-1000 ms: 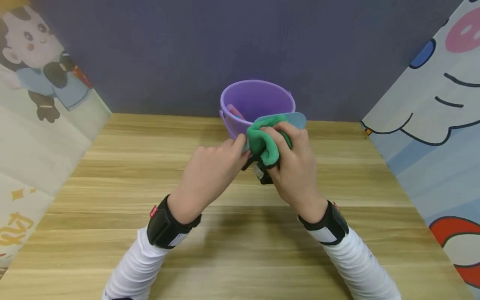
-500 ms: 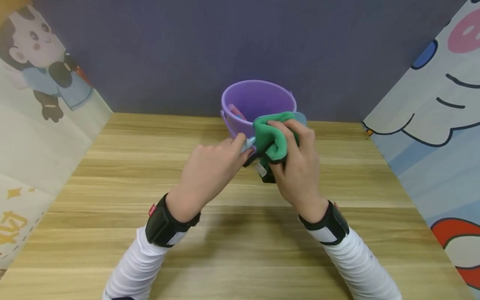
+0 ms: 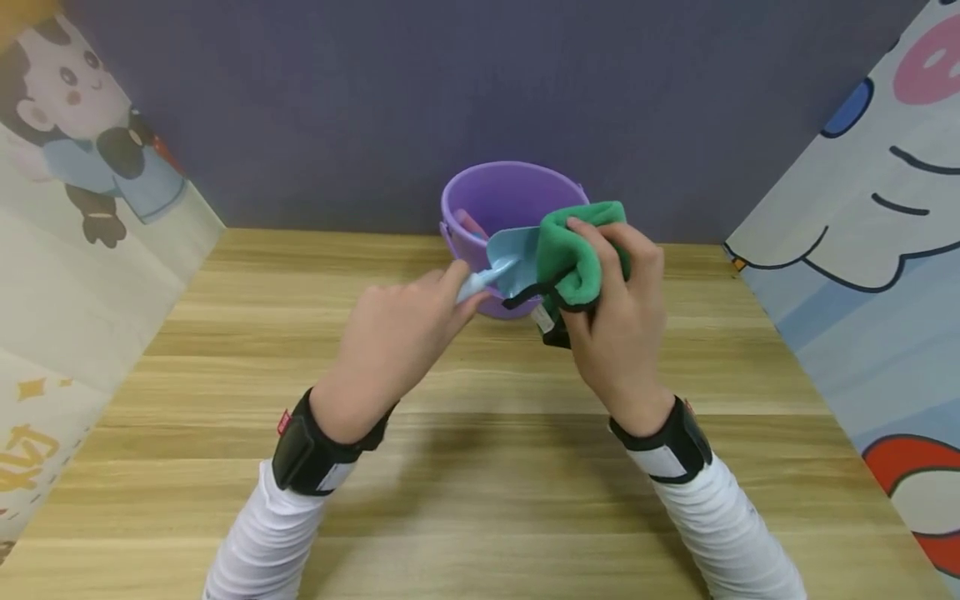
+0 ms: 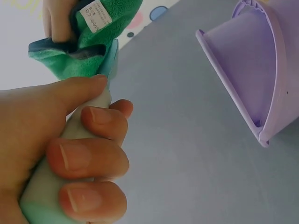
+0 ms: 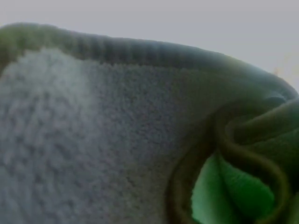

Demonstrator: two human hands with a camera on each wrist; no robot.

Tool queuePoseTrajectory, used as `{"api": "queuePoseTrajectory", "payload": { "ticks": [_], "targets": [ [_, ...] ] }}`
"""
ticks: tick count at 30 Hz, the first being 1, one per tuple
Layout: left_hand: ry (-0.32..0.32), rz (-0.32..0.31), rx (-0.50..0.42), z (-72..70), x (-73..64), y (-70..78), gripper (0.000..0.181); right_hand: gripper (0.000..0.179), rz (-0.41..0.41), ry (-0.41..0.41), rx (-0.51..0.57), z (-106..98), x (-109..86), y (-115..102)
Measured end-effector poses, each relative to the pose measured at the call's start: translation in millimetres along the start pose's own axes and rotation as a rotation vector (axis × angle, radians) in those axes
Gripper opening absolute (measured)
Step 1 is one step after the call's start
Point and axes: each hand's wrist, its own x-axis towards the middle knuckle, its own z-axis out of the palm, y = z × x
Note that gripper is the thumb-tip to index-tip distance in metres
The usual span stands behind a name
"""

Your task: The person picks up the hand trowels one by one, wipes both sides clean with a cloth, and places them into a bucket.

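My left hand grips the pale handle of a light blue toy shovel, its fingers wrapped round it in the left wrist view. The shovel's blade points right, in front of the bucket. A green cloth with dark edging and a white label is bunched in my right hand, folded over the far end of the blade. Cloth fills most of the right wrist view and hides the right fingers there. Behind both hands stands a purple bucket with a pink item inside.
The bucket stands on a wood-grain table near its back edge, by a dark grey-blue panel. Panels with cartoon prints flank the table, one on the left and one on the right.
The right hand has moved right with the cloth, and the left hand slightly left with the shovel. More of the blade is uncovered. The bucket stays put.
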Motion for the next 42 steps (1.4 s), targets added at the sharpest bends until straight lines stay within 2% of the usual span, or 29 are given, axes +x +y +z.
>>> {"api": "queuePoseTrajectory", "payload": {
  "ticks": [6,9,16,24,29,34,39,42],
  "targets": [
    [-0.082,-0.096,-0.054,-5.4,0.9,-5.5,0.034,0.035,0.044,0.034,0.009,-7.0,5.7,5.4],
    [-0.101,-0.137,-0.077,-6.2,2.2,-9.1,0.035,0.035,0.057,0.068,0.029,-9.4,7.9,6.6],
    [-0.100,-0.187,-0.104,-8.2,3.6,-18.3,0.033,0.037,0.073,0.130,0.069,-13.3,9.3,5.6],
    [-0.073,-0.216,-0.170,-8.4,3.6,-24.2,0.026,0.039,0.035,0.168,0.148,-15.8,8.0,-0.4],
    [-0.097,-0.183,-0.151,-10.3,4.6,-22.8,0.030,0.037,-0.001,0.194,0.211,-16.9,8.9,-6.7],
    [-0.074,-0.118,-0.116,-8.9,4.8,-20.0,0.031,0.033,-0.038,0.177,0.244,-19.2,7.5,-14.2],
    [-0.052,-0.085,-0.133,-4.5,4.7,-14.5,0.028,0.035,-0.079,0.089,0.265,-18.7,1.3,-20.7],
    [-0.036,-0.034,-0.132,-2.0,4.4,-9.8,0.024,0.039,-0.113,0.014,0.270,-16.5,-4.9,-25.3]
  ]
}}
